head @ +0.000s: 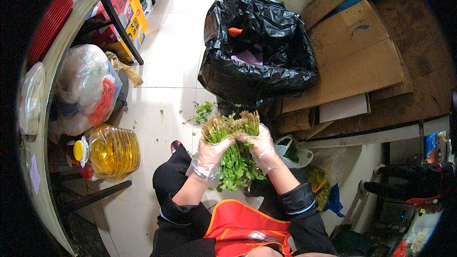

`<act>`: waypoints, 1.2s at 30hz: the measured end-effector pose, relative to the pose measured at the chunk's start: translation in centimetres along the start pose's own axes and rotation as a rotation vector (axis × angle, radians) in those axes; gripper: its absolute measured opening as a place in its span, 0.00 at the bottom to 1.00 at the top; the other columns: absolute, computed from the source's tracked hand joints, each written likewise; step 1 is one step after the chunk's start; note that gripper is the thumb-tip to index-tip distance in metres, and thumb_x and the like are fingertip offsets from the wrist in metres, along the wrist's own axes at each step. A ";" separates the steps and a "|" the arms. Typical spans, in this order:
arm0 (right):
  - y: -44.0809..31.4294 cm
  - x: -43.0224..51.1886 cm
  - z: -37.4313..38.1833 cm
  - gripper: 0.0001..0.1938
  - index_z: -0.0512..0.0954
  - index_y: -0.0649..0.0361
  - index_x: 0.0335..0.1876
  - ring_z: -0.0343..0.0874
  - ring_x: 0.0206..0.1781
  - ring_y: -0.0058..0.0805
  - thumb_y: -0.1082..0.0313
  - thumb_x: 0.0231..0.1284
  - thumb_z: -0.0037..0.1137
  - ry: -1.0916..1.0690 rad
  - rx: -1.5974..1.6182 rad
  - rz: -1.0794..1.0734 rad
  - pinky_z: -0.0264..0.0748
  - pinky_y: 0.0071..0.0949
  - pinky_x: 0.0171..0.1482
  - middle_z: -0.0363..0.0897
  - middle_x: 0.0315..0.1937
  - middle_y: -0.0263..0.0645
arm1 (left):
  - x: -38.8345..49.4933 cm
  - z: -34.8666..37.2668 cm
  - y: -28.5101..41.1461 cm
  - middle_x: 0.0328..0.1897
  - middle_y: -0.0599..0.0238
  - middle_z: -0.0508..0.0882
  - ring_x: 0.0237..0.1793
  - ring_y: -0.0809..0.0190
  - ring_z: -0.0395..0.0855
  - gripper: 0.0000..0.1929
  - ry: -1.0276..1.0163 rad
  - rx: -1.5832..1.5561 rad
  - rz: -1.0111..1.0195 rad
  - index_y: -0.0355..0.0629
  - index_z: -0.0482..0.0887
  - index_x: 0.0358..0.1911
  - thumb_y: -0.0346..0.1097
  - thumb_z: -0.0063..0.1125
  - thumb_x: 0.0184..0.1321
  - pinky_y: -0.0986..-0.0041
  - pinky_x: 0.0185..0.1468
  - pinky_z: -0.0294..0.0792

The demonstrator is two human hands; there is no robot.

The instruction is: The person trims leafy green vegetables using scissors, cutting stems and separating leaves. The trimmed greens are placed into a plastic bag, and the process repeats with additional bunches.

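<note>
Both hands wear clear plastic gloves and hold leafy green herbs, which look like cilantro, with the cut stem ends pointing away from me and the leaves hanging towards my lap. My left hand (pixel 213 151) grips a thick bunch of herbs (pixel 228 171) just below its brownish stem ends. Close beside it, my right hand (pixel 262 148) closes around a smaller bunch of herbs (pixel 249 123). The leaves of the two bunches overlap, so where one stops cannot be told. Just beyond the hands, loose green leaves (pixel 203 111) lie on the tiled floor.
A bin with a black plastic liner (pixel 257 82) stands ahead, flattened cardboard (pixel 353 67) to its right. A large bottle of yellow oil (pixel 114 150) and stuffed plastic bags (pixel 85 82) are at left. A white plastic bag with greens (pixel 305 157) sits near my right arm. Another person's legs (pixel 400 182) show far right.
</note>
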State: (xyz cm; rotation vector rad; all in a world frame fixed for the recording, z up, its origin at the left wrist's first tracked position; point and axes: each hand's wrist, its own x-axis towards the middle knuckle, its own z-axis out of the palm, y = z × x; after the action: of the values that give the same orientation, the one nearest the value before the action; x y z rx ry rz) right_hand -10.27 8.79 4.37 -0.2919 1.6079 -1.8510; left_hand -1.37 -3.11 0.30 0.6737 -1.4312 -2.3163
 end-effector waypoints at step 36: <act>0.1 -0.1 -0.2 0.19 0.77 0.64 0.49 0.79 0.47 0.20 0.75 0.50 0.67 -0.044 0.027 -0.041 0.74 0.25 0.54 0.83 0.45 0.34 | 0.1 0.2 1.1 0.56 0.63 0.79 0.54 0.66 0.77 0.25 0.032 -0.037 0.194 0.37 0.74 0.58 0.20 0.64 0.55 0.73 0.61 0.68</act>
State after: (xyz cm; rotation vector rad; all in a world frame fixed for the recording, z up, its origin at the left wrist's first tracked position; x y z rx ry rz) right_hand -10.24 9.02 4.22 -0.3537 1.5567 -1.8822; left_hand -1.49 -3.50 1.38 0.5336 -1.3717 -2.1674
